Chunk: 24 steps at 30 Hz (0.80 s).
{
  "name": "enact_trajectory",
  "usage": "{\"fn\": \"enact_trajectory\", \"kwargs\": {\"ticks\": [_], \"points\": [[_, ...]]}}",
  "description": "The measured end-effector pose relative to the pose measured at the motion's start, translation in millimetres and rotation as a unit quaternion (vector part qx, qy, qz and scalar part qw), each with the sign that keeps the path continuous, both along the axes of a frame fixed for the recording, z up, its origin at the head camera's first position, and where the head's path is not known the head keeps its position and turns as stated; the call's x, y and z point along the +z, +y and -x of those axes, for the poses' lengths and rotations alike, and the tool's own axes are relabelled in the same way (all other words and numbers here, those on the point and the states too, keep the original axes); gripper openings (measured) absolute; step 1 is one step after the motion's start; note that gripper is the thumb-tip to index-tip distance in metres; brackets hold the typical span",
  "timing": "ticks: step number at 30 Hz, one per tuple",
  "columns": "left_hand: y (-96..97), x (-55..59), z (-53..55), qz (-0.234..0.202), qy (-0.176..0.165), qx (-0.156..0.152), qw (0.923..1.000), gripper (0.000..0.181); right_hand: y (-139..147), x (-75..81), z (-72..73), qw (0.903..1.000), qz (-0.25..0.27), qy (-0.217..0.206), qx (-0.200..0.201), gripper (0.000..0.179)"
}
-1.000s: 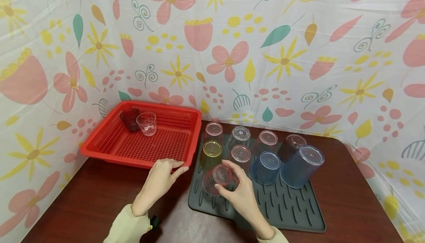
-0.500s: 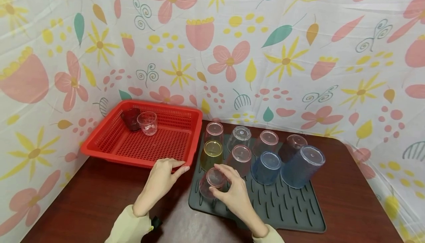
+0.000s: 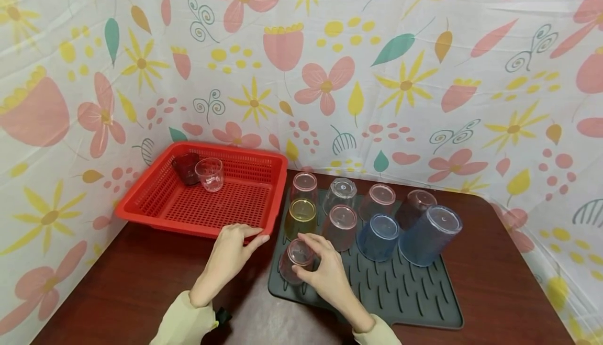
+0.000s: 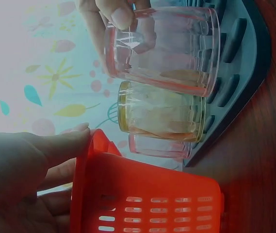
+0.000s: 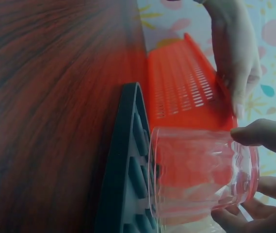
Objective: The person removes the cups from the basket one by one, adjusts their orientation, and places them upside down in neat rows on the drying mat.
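Note:
My right hand [image 3: 330, 274] holds a clear pinkish cup [image 3: 289, 267] upside down at the front left corner of the grey drying mat [image 3: 405, 303], thumb and fingers around its base end. Its mouth is down at the ridges; I cannot tell whether it fully rests on them. Just behind it is an upturned yellow cup [image 3: 300, 224]. My left hand [image 3: 227, 256] grips the near right corner of the red basket [image 3: 188, 227], thumb over the rim in the left wrist view. Inside the basket lie a dark red cup [image 3: 186, 168] and a clear cup [image 3: 210, 175].
More upturned cups stand on the mat: pink ones [image 3: 340, 230], a clear faceted one [image 3: 340, 198], a short blue one [image 3: 378, 240], a dark reddish one [image 3: 414, 209] and a tall blue one [image 3: 426, 240]. A flowered cloth [image 3: 377, 93] hangs behind the brown table [image 3: 136, 282].
My right hand has moved the pinkish cup left, to the mat's front left corner, and the cup stands straighter. My left hand stays at the basket corner.

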State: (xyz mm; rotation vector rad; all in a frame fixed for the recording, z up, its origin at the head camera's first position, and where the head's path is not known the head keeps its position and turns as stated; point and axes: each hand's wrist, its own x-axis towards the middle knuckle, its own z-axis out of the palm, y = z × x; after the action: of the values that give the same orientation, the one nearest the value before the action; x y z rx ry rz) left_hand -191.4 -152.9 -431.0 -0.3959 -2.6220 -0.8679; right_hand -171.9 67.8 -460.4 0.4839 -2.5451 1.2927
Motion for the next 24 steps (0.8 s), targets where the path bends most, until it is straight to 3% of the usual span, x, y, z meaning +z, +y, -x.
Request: {"fn": "enact_trajectory", "kwargs": {"ticks": [24], "points": [[1.7, -2.7, -0.3, -0.017, 0.009, 0.004, 0.9998, 0.023, -6.2, -1.0, 2.9, 0.9993, -0.034, -0.012, 0.006, 0.066]]}}
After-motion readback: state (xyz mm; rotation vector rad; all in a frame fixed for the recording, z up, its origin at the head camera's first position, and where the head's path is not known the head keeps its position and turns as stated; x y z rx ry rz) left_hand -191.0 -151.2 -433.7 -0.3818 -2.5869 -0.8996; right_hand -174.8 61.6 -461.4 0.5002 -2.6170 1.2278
